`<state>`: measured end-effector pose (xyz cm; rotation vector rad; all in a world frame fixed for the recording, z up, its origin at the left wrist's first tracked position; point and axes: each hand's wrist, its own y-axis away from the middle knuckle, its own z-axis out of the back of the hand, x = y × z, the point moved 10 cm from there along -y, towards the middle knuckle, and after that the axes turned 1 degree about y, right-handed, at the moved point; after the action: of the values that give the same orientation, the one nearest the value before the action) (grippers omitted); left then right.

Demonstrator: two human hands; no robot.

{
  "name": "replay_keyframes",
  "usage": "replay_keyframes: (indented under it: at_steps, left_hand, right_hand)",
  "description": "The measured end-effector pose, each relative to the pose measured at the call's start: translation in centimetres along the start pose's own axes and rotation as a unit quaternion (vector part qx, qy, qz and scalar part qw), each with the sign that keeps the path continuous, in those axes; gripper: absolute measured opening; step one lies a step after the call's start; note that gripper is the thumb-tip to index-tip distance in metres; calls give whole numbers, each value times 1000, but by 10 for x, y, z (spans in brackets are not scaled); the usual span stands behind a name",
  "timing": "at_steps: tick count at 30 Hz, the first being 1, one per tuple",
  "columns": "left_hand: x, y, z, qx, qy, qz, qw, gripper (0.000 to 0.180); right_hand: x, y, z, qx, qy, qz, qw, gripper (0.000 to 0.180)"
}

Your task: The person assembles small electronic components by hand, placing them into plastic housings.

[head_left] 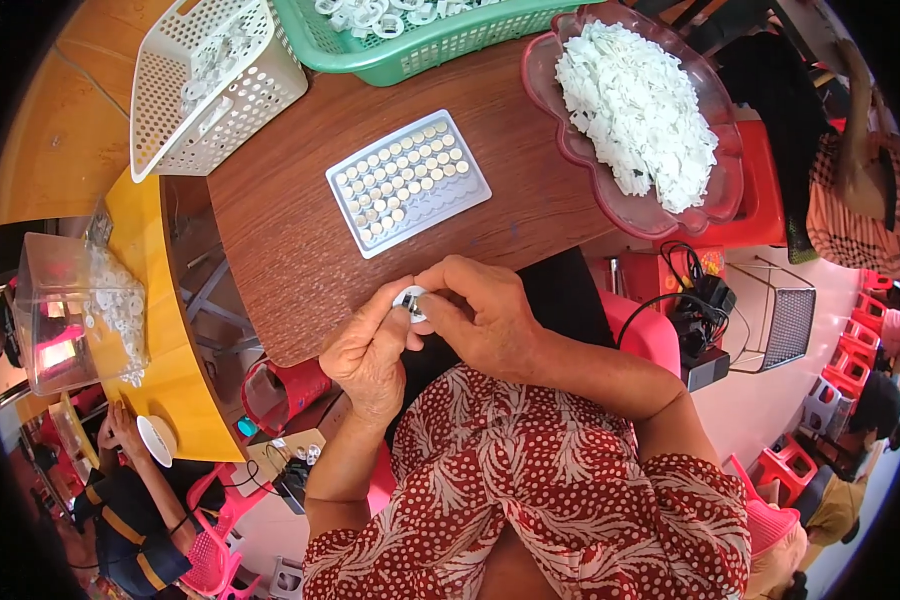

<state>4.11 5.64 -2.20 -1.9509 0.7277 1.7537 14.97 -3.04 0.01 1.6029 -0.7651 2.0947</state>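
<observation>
Both hands are up at the near edge of the brown surface (300, 250), meeting over one small white ring (410, 300) — the left hand (370, 355) pinches it with thumb and forefinger, the rest of its fingers curled, and the right hand (480, 315) closes on it from the other side, fingertips bent down onto the piece. So one ring, two hands, held just above the surface's edge and in front of the red patterned shirt (530, 470). Just beyond the hands lies one grey tray (408, 180), tilted, its pockets filled with small round discs in rows — too many and too small to count surely; its near strip is bare. Further back, three containers: a white basket (210, 85) at the left with a few white pieces inside, a green basket (420, 40) holding white rings at the top, and a pink scalloped dish (635, 120) at the right, heaped with white flakes. Nothing lies between the hands and the tray. Off to the left, on a yellow bench (165, 340), stands a clear box (70, 310) with white rings, and below it another person's hands hold a white bowl (156, 440).
</observation>
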Motion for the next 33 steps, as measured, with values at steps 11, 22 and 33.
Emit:
replay_keyframes:
  at_steps: [11,22,33]
  left_hand:
    - [14,0,1,0,78,36,996,22]
    - [-7,1,-4,8,-40,-38,998,21]
    - [-11,-2,-11,20,-70,-90,993,26]
  right_hand:
    - [9,2,4,-22,46,53,997,7]
    - [-4,2,0,14,-5,-26,1000,8]
    - [-9,1,3,-8,-1,-56,998,6]
